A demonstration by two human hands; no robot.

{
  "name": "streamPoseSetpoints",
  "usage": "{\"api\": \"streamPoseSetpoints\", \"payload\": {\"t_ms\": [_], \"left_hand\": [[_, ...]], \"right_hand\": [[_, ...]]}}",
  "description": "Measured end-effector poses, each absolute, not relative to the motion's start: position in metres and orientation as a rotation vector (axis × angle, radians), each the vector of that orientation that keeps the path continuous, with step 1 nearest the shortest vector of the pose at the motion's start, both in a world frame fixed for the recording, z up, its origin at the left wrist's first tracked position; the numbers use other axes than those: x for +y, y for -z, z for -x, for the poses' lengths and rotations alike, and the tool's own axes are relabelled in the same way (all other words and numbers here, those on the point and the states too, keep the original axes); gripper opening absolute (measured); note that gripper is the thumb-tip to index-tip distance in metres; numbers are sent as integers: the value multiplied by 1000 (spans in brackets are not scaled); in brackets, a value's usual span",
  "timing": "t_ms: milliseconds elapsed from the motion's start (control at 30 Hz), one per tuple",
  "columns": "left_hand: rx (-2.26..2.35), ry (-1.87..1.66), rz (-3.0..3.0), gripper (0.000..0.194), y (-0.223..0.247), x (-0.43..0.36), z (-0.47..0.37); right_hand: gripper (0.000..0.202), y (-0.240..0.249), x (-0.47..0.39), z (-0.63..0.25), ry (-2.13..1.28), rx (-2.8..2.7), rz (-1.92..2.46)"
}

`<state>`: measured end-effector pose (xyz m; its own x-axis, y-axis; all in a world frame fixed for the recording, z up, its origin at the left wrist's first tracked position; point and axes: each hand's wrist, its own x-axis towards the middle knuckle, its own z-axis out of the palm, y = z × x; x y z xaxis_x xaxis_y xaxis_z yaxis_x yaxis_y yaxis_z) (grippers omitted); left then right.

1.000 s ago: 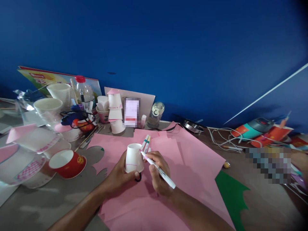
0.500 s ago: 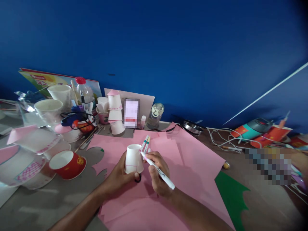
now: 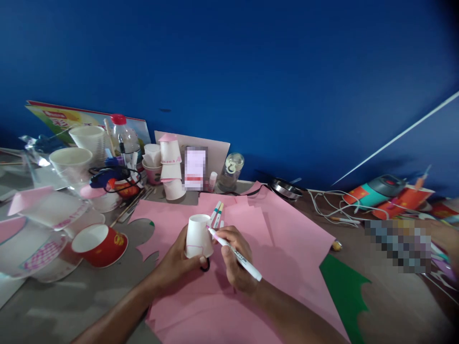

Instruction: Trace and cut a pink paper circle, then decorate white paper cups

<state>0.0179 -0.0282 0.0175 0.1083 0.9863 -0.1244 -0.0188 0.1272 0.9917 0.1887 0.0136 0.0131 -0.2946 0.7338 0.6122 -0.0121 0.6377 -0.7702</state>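
My left hand (image 3: 179,255) grips a white paper cup (image 3: 198,234) turned upside down, with the thumb near its lower rim. A thin pink line runs across the cup's lower side. In my right hand (image 3: 236,260) is a white marker (image 3: 247,265), held like a pen, its tip at or very near the cup's right side. Both hands are over pink paper sheets (image 3: 287,248). Behind the cup lie several capped markers (image 3: 217,213). A small black loop (image 3: 205,265) shows beneath the left thumb; what it belongs to is hidden.
On the left stand a red paper bowl (image 3: 100,244), decorated paper cups (image 3: 170,165), and a red-capped bottle (image 3: 124,136). A glass jar (image 3: 231,171) and tape roll (image 3: 286,188) sit by the blue wall. Green paper (image 3: 340,286), white cables (image 3: 319,205) and another person's hand (image 3: 442,234) are rightward.
The marker tip has shifted slightly down and left along the cup's right side. My left hand keeps its grip on the cup. The whole view has moved very little.
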Motion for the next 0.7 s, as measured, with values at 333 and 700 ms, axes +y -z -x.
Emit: {"api": "streamPoseSetpoints", "payload": {"t_ms": [333, 700], "left_hand": [[1115, -1067, -1135, 65, -18, -28, -18], [1151, -1040, -1172, 67, -22, -30, -17]], "right_hand": [[29, -17, 13, -188, -841, -1675, 634], [26, -19, 14, -187, -830, -1663, 629]]}}
